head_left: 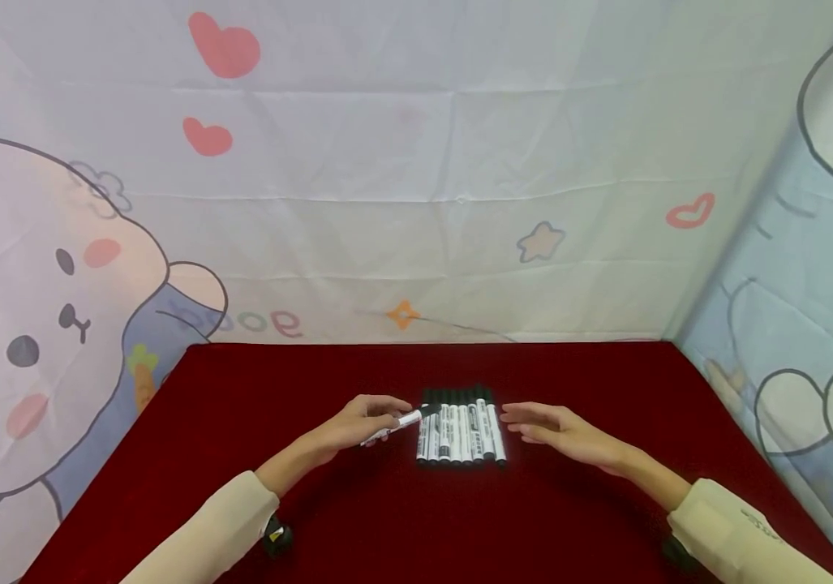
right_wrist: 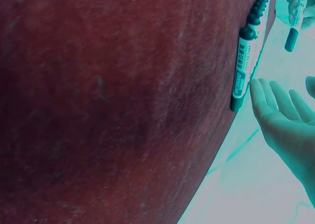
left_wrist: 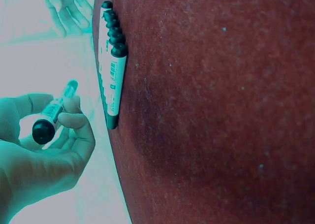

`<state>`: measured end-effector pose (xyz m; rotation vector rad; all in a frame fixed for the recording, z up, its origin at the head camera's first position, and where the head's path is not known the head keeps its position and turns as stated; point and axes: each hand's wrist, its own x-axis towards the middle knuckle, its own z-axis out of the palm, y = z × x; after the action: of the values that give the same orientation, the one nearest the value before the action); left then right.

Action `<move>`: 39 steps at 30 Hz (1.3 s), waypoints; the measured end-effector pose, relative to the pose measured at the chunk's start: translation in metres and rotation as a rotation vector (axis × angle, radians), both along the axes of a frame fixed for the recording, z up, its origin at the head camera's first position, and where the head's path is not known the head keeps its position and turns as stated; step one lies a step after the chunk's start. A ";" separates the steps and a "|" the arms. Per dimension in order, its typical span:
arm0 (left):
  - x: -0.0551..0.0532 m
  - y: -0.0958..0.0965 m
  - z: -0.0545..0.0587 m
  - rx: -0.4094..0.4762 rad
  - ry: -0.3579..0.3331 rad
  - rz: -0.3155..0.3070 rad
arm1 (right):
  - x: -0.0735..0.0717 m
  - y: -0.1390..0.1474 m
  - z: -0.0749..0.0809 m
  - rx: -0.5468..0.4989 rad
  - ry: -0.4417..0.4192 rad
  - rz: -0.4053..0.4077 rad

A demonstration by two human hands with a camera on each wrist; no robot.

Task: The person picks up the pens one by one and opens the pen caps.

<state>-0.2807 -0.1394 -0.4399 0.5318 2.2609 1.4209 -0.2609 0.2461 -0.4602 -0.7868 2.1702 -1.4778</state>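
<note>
Between thumb and fingers my left hand (head_left: 359, 422) pinches a white marker with a black cap (head_left: 410, 418), held tilted above the table. Its black end faces the camera in the left wrist view, where the marker (left_wrist: 53, 111) crosses the curled fingers. Just right of it, several white markers with black caps (head_left: 460, 434) lie side by side in a row, caps toward the back. My right hand (head_left: 562, 430) hovers at the row's right end with fingers extended and nothing in them. In the right wrist view, that hand (right_wrist: 285, 115) shows its straight fingers beside the row.
A dark red cloth (head_left: 577, 519) covers the table. Behind it hangs a pale curtain (head_left: 358, 162) printed with hearts and cartoon animals, which also runs down both sides. Dark wrist devices (head_left: 276, 537) sit under the sleeves.
</note>
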 end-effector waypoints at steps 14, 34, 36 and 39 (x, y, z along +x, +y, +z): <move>0.006 0.015 0.003 0.027 0.064 -0.098 | -0.006 -0.028 0.015 0.038 -0.002 0.036; 0.012 0.032 0.001 0.044 0.085 -0.148 | -0.010 -0.056 0.010 0.100 0.022 0.064; 0.012 0.033 0.001 0.039 0.094 -0.146 | -0.010 -0.059 0.010 0.110 0.032 0.070; 0.011 0.034 -0.001 0.027 0.113 -0.146 | -0.011 -0.062 0.009 0.135 0.063 0.092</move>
<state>-0.2693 -0.1057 -0.4405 0.7872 2.2405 1.3822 -0.2717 0.1840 -0.4510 -0.8842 2.2216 -1.2635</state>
